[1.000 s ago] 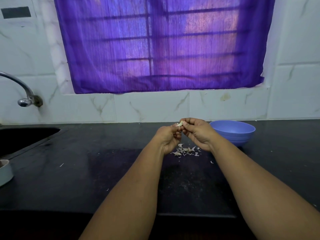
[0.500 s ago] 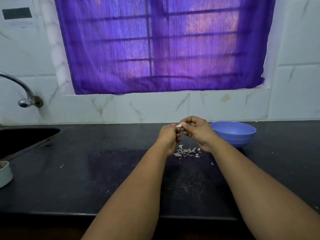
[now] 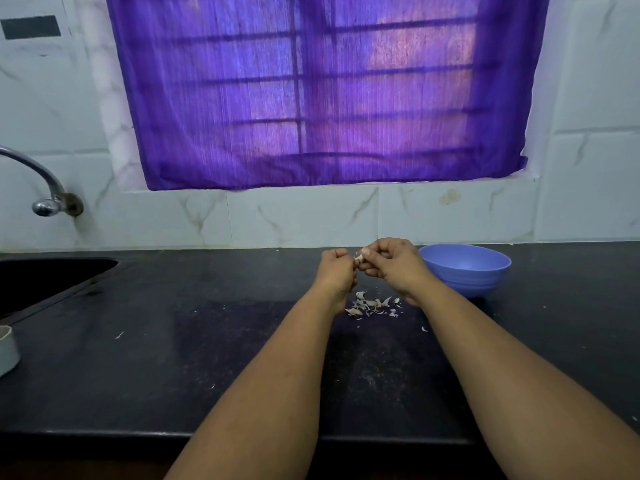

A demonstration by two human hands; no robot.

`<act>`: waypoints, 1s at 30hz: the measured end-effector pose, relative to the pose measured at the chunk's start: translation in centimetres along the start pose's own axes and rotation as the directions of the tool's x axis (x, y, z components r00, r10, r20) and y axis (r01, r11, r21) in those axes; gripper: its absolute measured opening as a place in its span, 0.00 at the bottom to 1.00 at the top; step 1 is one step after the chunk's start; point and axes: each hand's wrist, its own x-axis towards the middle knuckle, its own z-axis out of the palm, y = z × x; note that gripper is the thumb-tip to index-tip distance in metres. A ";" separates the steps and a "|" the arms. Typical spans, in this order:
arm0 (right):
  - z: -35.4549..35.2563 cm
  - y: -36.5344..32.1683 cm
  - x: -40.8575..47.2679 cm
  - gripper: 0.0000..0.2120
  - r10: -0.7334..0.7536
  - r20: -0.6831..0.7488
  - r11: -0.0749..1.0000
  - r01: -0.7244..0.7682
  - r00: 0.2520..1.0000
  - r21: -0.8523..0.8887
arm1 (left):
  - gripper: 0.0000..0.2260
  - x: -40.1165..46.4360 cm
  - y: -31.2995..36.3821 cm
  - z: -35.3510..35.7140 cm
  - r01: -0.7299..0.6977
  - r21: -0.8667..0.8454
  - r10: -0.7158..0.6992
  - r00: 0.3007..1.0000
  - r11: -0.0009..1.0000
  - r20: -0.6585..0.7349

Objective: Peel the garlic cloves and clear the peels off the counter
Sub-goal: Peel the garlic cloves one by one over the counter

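A purple fabric curtain [image 3: 322, 95] hangs over the barred window in the white marble-patterned tiled wall [image 3: 301, 216]. Below it runs the black stone worktop [image 3: 173, 341], with a dark sunken sink [image 3: 45, 278] at its left end and a curved chrome tap [image 3: 45, 188] coming out of the wall above that. A pale round container [image 3: 7, 355] sits at the left edge of the worktop, only partly in view.

A light blue plastic bowl [image 3: 465, 268] stands on the worktop near the wall, just beside the right wrist; what it contains cannot be seen.

Both forearms reach forward over the worktop. The left hand [image 3: 336, 271] and right hand [image 3: 394, 263] are raised above the surface and meet fingertip to fingertip, each with its fingers curled. Between them they pinch a small whitish garlic clove [image 3: 360, 258], mostly hidden by the fingers, held in the air left of the bowl.

Directly below the hands a loose heap of thin white garlic peels [image 3: 372, 304] lies on the worktop, with a few stray flakes [image 3: 424, 329] scattered nearby.
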 end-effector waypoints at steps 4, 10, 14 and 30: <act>0.1 0.1 0.1 0.06 0.019 0.002 1.000 -0.019 1.000 -0.011 | 0.09 0.2 0.1 0.0 0.006 -0.034 -0.006 1.000 0.999 -0.024; -0.1 -0.1 0.0 0.04 0.077 0.070 0.996 -0.080 0.995 0.047 | 0.11 -0.1 0.4 0.1 -0.001 -0.088 -0.006 0.997 0.996 -0.078; -0.3 0.1 -0.2 0.06 0.113 0.080 0.992 -0.108 0.990 -0.066 | 0.08 0.6 0.7 -0.4 -0.005 -0.130 -0.022 0.979 0.992 -0.203; -0.9 0.2 0.2 0.09 0.214 0.005 0.960 -0.211 0.977 0.186 | 0.12 -0.2 -0.3 -1.2 -0.173 0.877 0.137 0.983 0.447 0.124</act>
